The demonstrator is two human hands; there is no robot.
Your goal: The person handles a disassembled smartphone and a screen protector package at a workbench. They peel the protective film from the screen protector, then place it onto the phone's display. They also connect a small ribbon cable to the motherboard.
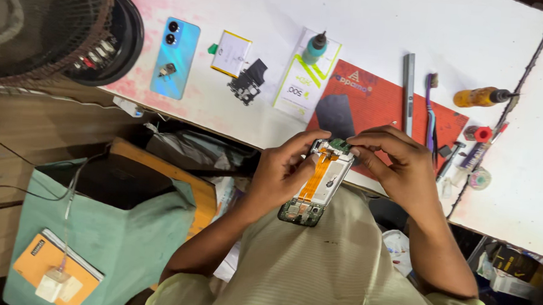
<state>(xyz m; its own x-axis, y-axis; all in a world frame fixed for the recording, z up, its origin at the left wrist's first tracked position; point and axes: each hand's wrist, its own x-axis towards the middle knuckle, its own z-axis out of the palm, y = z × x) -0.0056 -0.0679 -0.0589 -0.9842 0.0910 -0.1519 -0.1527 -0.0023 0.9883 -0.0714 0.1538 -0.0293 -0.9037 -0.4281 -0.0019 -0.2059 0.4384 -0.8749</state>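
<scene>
An opened phone body [318,185] with an orange flex cable along its middle and green circuit boards at both ends is held over my lap, at the table's near edge. My left hand [281,171] grips its left side, thumb on the top corner. My right hand [396,163] curls over its top end, fingertips pressing on the small green board there.
On the white table lie a red work mat [387,103], a blue phone back cover [175,57], a battery [231,54], a black bracket part [249,82], a glue bottle [315,47], a metal tool [408,92], a purple brush [431,112] and an orange-handled screwdriver [481,96]. A fan [47,26] stands at left.
</scene>
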